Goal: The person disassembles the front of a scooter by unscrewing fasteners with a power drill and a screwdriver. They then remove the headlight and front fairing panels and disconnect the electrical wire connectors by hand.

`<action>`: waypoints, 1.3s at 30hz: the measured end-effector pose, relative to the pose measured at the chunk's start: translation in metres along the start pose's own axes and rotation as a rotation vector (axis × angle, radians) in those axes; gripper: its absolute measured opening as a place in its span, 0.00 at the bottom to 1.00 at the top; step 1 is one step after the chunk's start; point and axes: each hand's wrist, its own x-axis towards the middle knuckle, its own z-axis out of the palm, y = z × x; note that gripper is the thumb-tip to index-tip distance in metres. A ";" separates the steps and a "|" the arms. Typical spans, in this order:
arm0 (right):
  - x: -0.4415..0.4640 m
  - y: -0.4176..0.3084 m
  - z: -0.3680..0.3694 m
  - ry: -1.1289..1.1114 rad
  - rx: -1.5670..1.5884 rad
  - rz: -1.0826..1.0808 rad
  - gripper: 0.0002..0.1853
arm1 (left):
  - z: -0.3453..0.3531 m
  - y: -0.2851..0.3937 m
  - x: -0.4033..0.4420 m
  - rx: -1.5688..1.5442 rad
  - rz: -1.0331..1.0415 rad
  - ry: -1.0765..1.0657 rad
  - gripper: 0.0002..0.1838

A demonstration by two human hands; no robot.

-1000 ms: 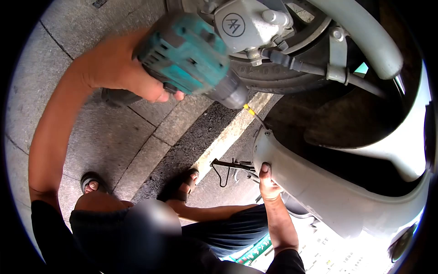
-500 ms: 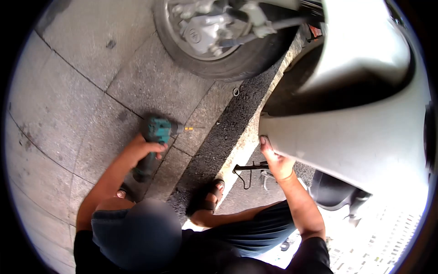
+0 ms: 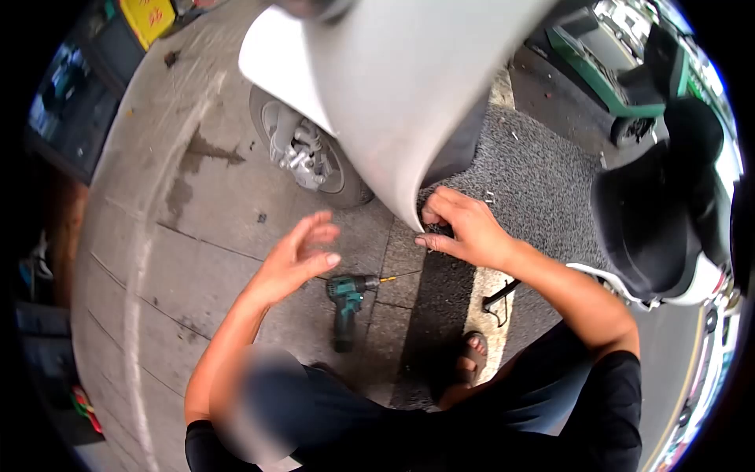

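Observation:
My left hand [image 3: 295, 261] is in the air with its fingers apart and nothing in it. Just below it a teal and black power drill [image 3: 344, 305] lies on the pavement, its yellow-banded bit [image 3: 387, 278] pointing right. My right hand [image 3: 468, 228] is closed on the lower tip of a large pale grey curved panel [image 3: 385, 102], thumb on the near side and fingers around the edge. Behind the panel's left side stands a wheel [image 3: 303, 153] with a silver caliper. The panel hides much of the vehicle.
A black-seated scooter [image 3: 641, 220] stands at the right, with a green vehicle [image 3: 605, 86] behind it. A dark stand-like bar [image 3: 499, 300] is near my sandalled foot [image 3: 472, 355]. Dark cabinets [image 3: 75, 102] and a yellow box [image 3: 148, 20] are at the far left.
The drill has left my left hand and lies on the pavement; that hand has opened above it. The view has shifted, and the panel now rises steeply from my right hand, which still holds it.

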 end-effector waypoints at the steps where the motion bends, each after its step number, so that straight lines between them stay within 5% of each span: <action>1: 0.001 -0.001 -0.004 0.014 -0.005 -0.073 0.17 | 0.010 0.028 0.008 0.051 -0.006 -0.015 0.44; 3: 0.005 -0.004 -0.006 0.051 -0.070 -0.197 0.15 | 0.035 0.067 0.020 0.137 0.251 0.132 0.53; 6: 0.004 -0.009 -0.001 0.135 -0.107 -0.190 0.11 | 0.070 0.067 0.031 0.117 0.278 0.343 0.65; 9: 0.001 -0.011 0.010 0.247 -0.079 -0.136 0.10 | 0.097 0.068 0.041 0.129 0.357 0.452 0.63; 14: -0.004 -0.017 0.020 0.306 -0.014 -0.072 0.11 | 0.123 0.078 0.058 -0.049 0.359 0.568 0.40; 27: -0.010 -0.016 0.029 0.382 0.058 -0.125 0.11 | 0.109 0.070 0.058 0.054 0.424 0.514 0.28; 28: -0.009 -0.018 0.029 0.373 0.047 -0.105 0.10 | 0.100 0.066 0.057 0.108 0.408 0.473 0.29; 29: -0.007 -0.021 0.028 0.360 0.044 -0.087 0.11 | 0.096 0.063 0.057 0.112 0.396 0.460 0.41; 34: -0.006 -0.019 0.022 0.290 0.083 -0.053 0.13 | 0.103 0.067 0.056 0.062 0.392 0.501 0.43; 39: 0.001 -0.045 0.003 0.386 0.219 -0.077 0.12 | 0.100 0.083 0.059 0.010 0.583 0.642 0.58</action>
